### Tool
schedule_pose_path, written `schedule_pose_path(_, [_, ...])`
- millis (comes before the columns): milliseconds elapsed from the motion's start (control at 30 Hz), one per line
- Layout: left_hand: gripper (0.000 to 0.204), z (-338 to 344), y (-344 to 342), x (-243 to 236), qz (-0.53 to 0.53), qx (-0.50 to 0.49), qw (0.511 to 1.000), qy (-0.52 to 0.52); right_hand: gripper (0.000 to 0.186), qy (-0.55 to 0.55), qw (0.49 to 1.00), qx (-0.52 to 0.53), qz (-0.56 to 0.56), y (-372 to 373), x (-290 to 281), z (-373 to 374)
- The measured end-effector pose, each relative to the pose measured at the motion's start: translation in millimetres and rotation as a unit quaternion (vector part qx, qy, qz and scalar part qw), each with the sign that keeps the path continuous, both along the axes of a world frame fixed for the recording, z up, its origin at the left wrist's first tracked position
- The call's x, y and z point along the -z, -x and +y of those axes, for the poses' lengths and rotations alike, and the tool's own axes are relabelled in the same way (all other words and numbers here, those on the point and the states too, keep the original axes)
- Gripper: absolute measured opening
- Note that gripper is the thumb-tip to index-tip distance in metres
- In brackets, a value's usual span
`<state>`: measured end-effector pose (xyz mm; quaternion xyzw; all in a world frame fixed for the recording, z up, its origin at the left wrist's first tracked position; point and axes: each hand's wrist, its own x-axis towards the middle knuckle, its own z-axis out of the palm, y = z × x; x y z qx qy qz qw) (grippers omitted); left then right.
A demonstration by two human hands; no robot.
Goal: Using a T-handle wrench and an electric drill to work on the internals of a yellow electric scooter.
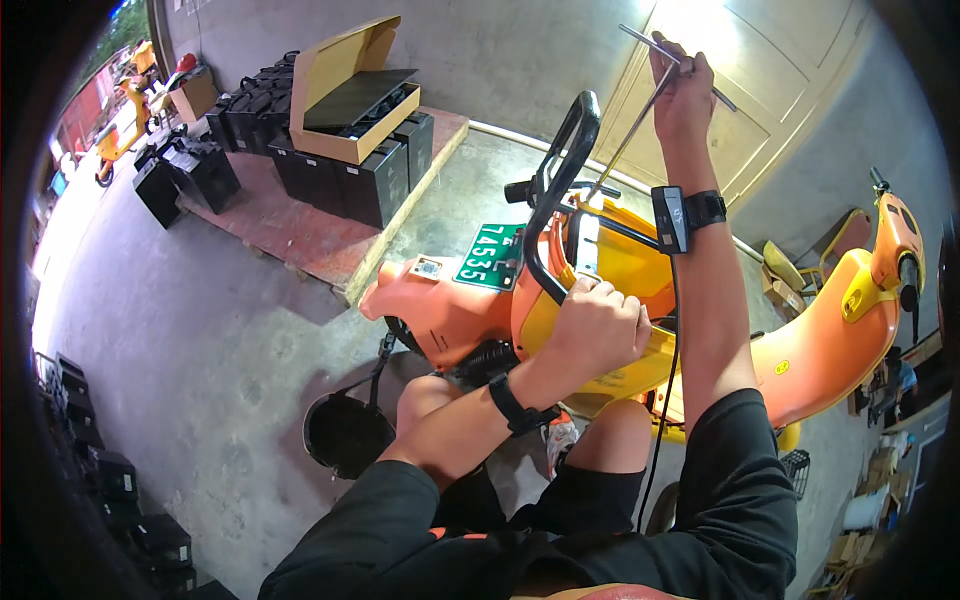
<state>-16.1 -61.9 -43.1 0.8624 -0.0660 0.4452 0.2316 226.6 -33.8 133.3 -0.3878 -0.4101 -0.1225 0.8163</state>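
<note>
My right hand point(683, 98), raised at upper right, grips a silver T-handle tool point(650, 92) whose long shaft slopes down into the opened rear of an orange-and-yellow scooter point(450, 320). My left hand point(600, 330) is closed at the lower end of the black tubular rail point(549, 226), its fingers curled over the yellow panel's edge; exactly what it grips is partly hidden. A green licence plate point(488, 262) sits on the orange bodywork left of the rail. The tool's far tip is hard to make out among the frame tubes.
Black batteries point(350, 180) and an open cardboard box point(355, 140) stand on a red pallet point(270, 245). A helmet point(345, 430) lies by my knee. More black batteries point(120, 470) line the left edge. Another scooter point(135, 105) stands outside; a door point(750, 110) is behind.
</note>
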Motion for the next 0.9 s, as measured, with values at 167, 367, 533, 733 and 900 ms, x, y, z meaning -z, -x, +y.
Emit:
schedule_pose_path(167, [0.022, 3, 1, 1, -0.01, 0.002, 1.0, -0.007, 0.038, -0.049, 0.98, -0.167, 0.1, -9, -3, -1])
schedule_pose_path(367, [0.021, 2, -1, 0, 0.007, -0.002, 1.0, -0.006, 0.035, -0.044, 0.905, -0.371, 0.205, -40, -6, -26])
schedule_pose_path(533, [0.021, 2, 0, 0, -0.004, -0.006, 1.0, -0.01, 0.033, 0.061, 0.883, -0.403, 0.231, -45, -8, -38])
schedule_pose_path(733, [0.019, 2, 1, 0, -0.011, -0.004, 1.0, -0.014, 0.036, 0.135, 0.942, -0.023, 0.308, -26, -21, -37])
schedule_pose_path(900, [0.018, 1, 2, -1, 0.0, 0.002, 1.0, -0.019, 0.028, 0.321, 0.871, 0.171, 0.332, -5, -41, -43])
